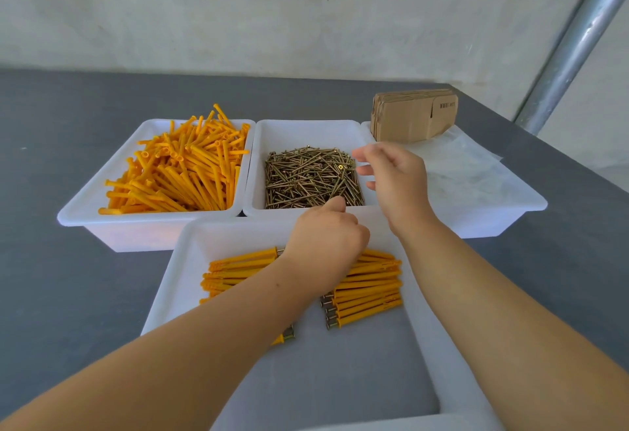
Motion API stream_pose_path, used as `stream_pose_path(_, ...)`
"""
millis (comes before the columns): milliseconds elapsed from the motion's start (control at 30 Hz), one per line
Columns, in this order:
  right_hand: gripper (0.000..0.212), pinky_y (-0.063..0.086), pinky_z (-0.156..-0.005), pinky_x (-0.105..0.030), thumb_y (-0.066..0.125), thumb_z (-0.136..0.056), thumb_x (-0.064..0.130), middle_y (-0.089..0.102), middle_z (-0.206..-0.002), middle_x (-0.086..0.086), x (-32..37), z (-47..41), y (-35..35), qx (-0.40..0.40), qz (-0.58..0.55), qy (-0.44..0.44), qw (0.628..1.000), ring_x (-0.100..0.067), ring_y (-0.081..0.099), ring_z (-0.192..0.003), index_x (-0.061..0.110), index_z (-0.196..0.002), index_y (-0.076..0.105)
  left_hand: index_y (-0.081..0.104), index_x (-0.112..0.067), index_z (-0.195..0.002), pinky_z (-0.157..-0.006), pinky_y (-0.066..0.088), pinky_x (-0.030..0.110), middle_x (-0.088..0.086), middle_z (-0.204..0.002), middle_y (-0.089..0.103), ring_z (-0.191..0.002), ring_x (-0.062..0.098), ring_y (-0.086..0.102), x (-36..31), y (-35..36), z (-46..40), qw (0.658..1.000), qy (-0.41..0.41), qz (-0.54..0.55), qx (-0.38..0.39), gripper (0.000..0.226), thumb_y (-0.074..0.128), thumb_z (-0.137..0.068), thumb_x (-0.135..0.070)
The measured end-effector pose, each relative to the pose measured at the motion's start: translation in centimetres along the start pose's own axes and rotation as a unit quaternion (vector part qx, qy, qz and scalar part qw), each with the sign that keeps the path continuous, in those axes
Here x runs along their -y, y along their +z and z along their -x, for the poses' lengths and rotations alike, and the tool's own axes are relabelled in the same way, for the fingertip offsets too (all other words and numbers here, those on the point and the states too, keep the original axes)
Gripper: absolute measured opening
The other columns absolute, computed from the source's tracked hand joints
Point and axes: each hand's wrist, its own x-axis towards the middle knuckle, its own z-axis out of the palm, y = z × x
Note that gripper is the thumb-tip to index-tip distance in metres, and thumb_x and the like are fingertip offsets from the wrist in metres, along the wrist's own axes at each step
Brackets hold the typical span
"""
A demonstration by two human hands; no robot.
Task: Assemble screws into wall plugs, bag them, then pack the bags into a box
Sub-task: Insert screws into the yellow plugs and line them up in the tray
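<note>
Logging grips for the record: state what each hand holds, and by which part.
Left hand: curled at the screw tray's near edge; what it holds, if anything, is hidden. Right hand: open above the screws, holding nothing.

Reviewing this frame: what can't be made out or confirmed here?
- Head view: whether the left hand holds a screw or plug; its curled fingers face away.
- Some assembled plugs in the near tray, covered by the left forearm.
- The near tray's front, cut off by the bottom edge.
- Print on the flat cardboard boxes, too small to read.
- Clear bags in the right tray: count unreadable.
</note>
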Motion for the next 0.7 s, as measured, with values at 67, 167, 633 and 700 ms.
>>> stream_pose_path(67,0.022,0.054,-0.079,-0.033,0.055,-0.093,0.023,0.072,-0.087,0.012,-0.4,-0.1,0.1,0.010,0.024,-0.003,1.000,-0.005,0.067,-0.083,0.030,-0.084,0.073,0.063,-0.014,-0.069,-0.057,0.048,0.033,0.000,-0.068,0.060,-0.076,0.022,0.053,0.4,0.2,-0.3,0.998,-0.020,0.061,-0.009,0.021,0.067,-0.086,-0.027)
stream_pose_path(167,0.020,0.052,-0.084,-0.032,0.056,-0.094,0.017,0.070,-0.093,0.012,-0.8,-1.0,0.6,0.045,0.109,-0.022,0.993,-0.009,0.065,-0.089,0.027,-0.092,0.073,0.064,-0.011,-0.075,-0.065,0.049,0.039,0.003,-0.074,0.061,-0.075,0.023,0.057,1.6,-0.5,-0.3,0.984,-0.101,0.144,-0.035,0.030,0.057,-0.094,-0.034)
stream_pose_path(633,0.038,0.049,-0.101,-0.036,0.071,-0.088,0.012,0.065,-0.125,0.000,2.0,-4.6,10.7,0.392,0.457,-0.025,0.798,-0.021,0.060,-0.116,0.020,-0.125,0.068,0.058,-0.016,-0.124,-0.105,0.032,0.054,0.014,-0.135,0.050,-0.129,0.039,0.040,13.3,-1.1,2.9,0.789,-0.584,0.084,0.173,0.032,0.048,-0.093,-0.021)
stream_pose_path(700,0.037,0.049,-0.100,-0.038,0.072,-0.087,0.014,0.065,-0.125,-0.001,2.2,-4.3,11.1,0.415,0.503,-0.033,0.758,-0.023,0.060,-0.115,0.019,-0.124,0.069,0.057,-0.016,-0.110,-0.109,0.025,0.055,0.011,-0.131,0.054,-0.127,0.037,0.044,13.2,-0.9,2.6,0.786,-0.573,0.089,0.215,0.020,0.045,-0.094,-0.020)
